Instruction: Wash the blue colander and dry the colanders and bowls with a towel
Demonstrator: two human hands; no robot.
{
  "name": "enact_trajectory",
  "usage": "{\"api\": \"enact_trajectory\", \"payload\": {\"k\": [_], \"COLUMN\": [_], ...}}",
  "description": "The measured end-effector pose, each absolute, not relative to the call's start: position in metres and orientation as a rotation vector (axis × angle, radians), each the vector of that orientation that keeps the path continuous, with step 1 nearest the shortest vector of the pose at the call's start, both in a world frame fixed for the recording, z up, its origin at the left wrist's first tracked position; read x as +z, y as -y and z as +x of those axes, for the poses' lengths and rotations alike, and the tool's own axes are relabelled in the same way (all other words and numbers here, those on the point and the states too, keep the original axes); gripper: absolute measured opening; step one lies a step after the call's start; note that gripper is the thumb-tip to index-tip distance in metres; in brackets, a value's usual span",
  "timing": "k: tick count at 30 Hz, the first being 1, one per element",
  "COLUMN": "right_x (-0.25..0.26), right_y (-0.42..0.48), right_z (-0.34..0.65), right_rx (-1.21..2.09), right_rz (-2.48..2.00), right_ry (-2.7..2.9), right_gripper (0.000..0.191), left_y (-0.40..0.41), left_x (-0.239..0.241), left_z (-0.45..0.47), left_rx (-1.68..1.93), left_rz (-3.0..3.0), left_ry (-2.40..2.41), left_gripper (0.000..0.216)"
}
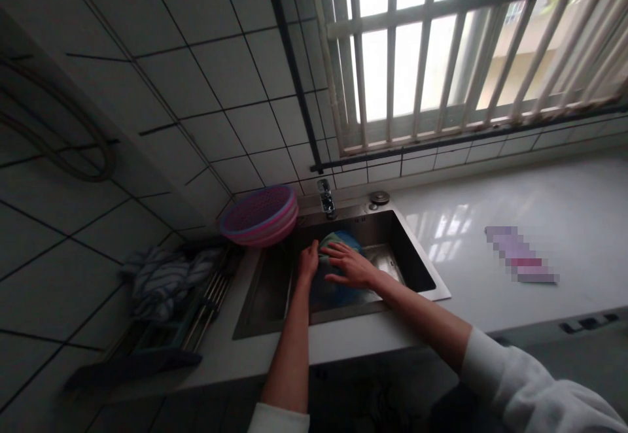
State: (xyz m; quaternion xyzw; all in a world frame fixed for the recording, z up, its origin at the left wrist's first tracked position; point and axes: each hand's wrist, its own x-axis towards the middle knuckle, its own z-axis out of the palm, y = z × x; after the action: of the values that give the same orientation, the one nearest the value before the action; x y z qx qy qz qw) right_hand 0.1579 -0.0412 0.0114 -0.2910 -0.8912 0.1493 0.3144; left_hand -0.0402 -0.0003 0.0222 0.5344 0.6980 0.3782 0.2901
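Observation:
Inside the steel sink (417,250) lies a soft-looking green cloth (331,238) against a blue thing (349,241) that looks like a bowl or basin; its kind is unclear in the dim light. My left hand (309,261) is at the left edge of the cloth, its fingers curled in and closed on that edge. Over the cloth and the blue thing, my right hand (350,266) reaches in from the right with its fingers stretched out and apart. Both hands hide much of the blue thing. Behind them stands the chrome faucet (326,199).
A pink and blue plastic basket (262,217) sits at the sink's back left corner. Left of the sink, a striped cloth (169,282) lies on a dark rack (206,309). A drain stopper (379,197) is behind the sink. A purple packet (520,256) lies on the white counter (466,204).

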Motion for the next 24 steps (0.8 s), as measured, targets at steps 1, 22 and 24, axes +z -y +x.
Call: {"api": "enact_trajectory", "payload": {"k": [1,22,24], "right_x": [0.008,-0.001,-0.002], "right_y": [0.035,0.014,0.012], "right_z": [0.164,0.192,0.196], "right_rx": [0.446,0.43,0.412], "right_rz": [-0.848,-1.206,-1.26], "right_ry": [2.281,1.995,1.981], "right_gripper": [0.05,0.052,0.051], "left_y": [0.0,0.005,0.003], "left_x": [0.021,0.01,0.007], "left_z": [-0.038,-0.021,-0.018], "left_rx": [0.995,1.076,1.097], "left_rz": [1.416,1.22,1.291], "left_ry": [-1.841,-1.29,-1.238], "left_gripper": [0.048,0.064,0.053]}}
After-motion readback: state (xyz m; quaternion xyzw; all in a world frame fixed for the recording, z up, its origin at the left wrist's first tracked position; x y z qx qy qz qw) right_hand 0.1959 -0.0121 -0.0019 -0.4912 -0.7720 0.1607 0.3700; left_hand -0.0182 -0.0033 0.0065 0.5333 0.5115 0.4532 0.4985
